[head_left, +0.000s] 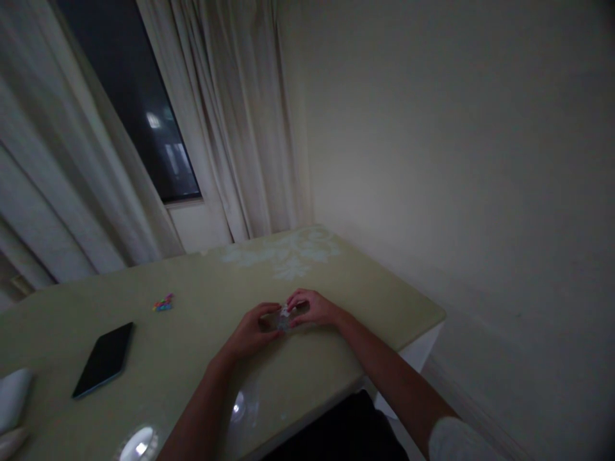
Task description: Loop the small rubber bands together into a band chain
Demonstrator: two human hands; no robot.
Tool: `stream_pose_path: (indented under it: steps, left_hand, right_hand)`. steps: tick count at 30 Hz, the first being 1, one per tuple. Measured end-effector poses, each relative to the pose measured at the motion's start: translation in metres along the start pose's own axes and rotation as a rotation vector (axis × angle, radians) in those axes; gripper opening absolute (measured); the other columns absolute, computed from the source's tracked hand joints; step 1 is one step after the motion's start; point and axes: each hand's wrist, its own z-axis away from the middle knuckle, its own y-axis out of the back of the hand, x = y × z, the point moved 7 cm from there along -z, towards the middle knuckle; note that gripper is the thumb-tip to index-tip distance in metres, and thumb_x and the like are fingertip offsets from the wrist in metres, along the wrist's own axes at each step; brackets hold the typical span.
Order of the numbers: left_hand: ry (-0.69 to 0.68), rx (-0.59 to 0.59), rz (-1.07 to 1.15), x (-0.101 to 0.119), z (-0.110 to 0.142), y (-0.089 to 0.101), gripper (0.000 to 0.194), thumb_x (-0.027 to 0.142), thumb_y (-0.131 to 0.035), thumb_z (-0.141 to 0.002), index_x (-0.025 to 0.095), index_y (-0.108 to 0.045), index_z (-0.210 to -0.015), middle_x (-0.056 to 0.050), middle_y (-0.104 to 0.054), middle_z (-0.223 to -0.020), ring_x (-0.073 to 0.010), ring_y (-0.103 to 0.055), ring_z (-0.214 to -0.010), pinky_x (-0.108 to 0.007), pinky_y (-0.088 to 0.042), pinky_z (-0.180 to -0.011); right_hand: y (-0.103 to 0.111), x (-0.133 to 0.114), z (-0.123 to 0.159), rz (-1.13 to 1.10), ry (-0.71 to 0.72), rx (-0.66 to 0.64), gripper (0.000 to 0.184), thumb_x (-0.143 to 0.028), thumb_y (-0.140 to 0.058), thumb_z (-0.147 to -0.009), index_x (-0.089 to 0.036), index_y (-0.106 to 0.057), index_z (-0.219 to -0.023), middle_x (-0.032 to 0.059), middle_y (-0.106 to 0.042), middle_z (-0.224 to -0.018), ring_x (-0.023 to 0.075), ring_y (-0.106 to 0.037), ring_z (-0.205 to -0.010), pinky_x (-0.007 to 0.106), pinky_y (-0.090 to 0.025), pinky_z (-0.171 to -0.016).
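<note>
Near the middle of the table [202, 346], a small clear, glassy-looking object [283, 319] with a whitish top part sits between my two hands. My left hand [257, 330] curls around its left side, thumb and fingers against it. From the right, my right hand [310, 308] pinches it, with the fingertips at the whitish part. The fingers partly cover the object, and it is too small to tell its exact kind.
A small pile of colourful pieces [163, 303] lies to the left. Further left are a dark tablet [104, 360] and a white object [13, 398] at the frame edge. A shiny round item [139, 444] is near the front. A wall [432, 192] borders the right side.
</note>
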Motion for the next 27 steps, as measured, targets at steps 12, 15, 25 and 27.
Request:
stream_pose_path:
  steps: [12, 15, 25, 27]
  left_hand:
    - [-0.012, 0.033, -0.094, -0.002, 0.002, 0.003, 0.048, 0.044, -0.081, -0.089, 0.017, -0.069, -0.127, -0.014, -0.066, -0.141, -0.0281, -0.071, -0.115, -0.048, -0.062, -0.093]
    - [-0.001, 0.032, -0.102, -0.002, 0.002, 0.002, 0.045, 0.045, -0.079, -0.091, 0.017, -0.070, -0.126, -0.014, -0.068, -0.139, -0.0277, -0.071, -0.115, -0.049, -0.062, -0.094]
    - [-0.023, -0.023, -0.221, 0.010, -0.003, 0.002, 0.040, 0.041, -0.074, -0.092, 0.026, -0.075, -0.129, -0.012, -0.066, -0.150, -0.0310, -0.068, -0.130, -0.048, -0.058, -0.107]
    - [-0.026, -0.020, -0.280, 0.011, -0.004, 0.000, 0.043, 0.038, -0.070, -0.094, 0.030, -0.072, -0.136, -0.009, -0.062, -0.155, -0.0310, -0.063, -0.138, -0.050, -0.049, -0.117]
  right_hand:
    - [-0.004, -0.007, 0.000, 0.127, 0.071, -0.026, 0.038, -0.046, -0.094, -0.076, -0.021, -0.084, -0.102, 0.0086, -0.072, -0.111, 0.0225, -0.068, -0.105, 0.036, -0.053, -0.099]
    - [-0.006, -0.008, 0.000, 0.159, 0.078, -0.040, 0.035, -0.042, -0.094, -0.078, -0.023, -0.084, -0.105, 0.0081, -0.072, -0.114, 0.0222, -0.069, -0.107, 0.035, -0.052, -0.101]
    - [-0.008, -0.011, 0.000, 0.310, 0.040, -0.038, 0.025, -0.033, -0.091, -0.083, -0.022, -0.084, -0.105, 0.0081, -0.075, -0.118, 0.0223, -0.070, -0.113, 0.035, -0.052, -0.104]
    - [-0.007, -0.010, -0.002, 0.364, 0.021, -0.022, 0.024, -0.033, -0.089, -0.086, -0.023, -0.083, -0.107, 0.0078, -0.075, -0.118, 0.0222, -0.070, -0.112, 0.035, -0.052, -0.104]
